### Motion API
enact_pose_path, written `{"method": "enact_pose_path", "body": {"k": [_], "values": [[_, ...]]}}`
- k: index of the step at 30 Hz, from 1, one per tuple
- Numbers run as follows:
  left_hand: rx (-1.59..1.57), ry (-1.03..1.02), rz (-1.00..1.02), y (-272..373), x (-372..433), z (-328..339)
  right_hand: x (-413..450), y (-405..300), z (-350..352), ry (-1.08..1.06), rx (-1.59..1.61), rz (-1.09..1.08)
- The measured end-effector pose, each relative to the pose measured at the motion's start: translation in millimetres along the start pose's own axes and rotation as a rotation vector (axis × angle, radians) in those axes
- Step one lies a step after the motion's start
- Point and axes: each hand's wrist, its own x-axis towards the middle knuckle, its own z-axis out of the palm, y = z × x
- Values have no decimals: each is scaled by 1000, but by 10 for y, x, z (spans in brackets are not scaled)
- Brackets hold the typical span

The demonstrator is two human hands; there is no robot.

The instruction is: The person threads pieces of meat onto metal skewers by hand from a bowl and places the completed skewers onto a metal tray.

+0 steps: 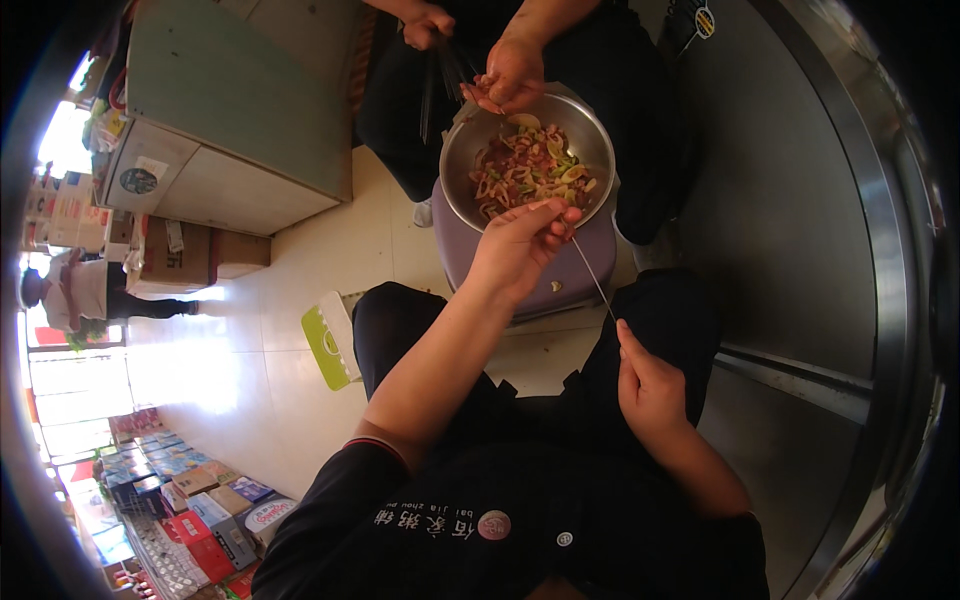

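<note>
My left hand pinches the upper end of a thin metal skewer at the near rim of a stainless steel bowl. Its fingertips hide that end, so I cannot tell whether meat is on it. Lower down, my right hand grips the skewer's other end above my thigh. The bowl holds chopped raw meat mixed with sliced onion. It stands on a purple plastic stool between my knees and another person's.
Opposite me, the other person's hand holds several metal skewers; their second hand is over the bowl. A green-and-white plastic step stool is by my left knee. A dark metal-framed panel borders the right. Cardboard boxes stand left, near a standing person.
</note>
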Motion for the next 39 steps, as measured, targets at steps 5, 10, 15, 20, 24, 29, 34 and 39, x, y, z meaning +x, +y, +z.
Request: {"method": "enact_pose_path", "body": {"k": [5, 10, 15, 20, 24, 29, 34, 39], "values": [[-108, 27, -35, -105, 35, 16, -41, 68, 53, 19, -148, -110], [-149, 27, -109, -321, -23, 129, -10, 107, 76, 62, -367, -207], [-39, 35, -99, -343, -115, 219, 97, 70, 27, 51, 106, 24], [310, 10, -69, -160, -232, 226, 173, 172, -183, -165, 1431, 748], [1208, 32, 287, 204, 7, -116, 84, 274, -240, -171, 1429, 643], [2053, -23, 342, 473, 652, -481, 114, 273, -223, -139, 1381, 622], [2345, -63, 165, 393, 1062, -555, 70, 296, -190, -165, 1356, 663], [2224, 18, 83, 383, 1042, -510, 80, 316, -195, -154, 1373, 665]]}}
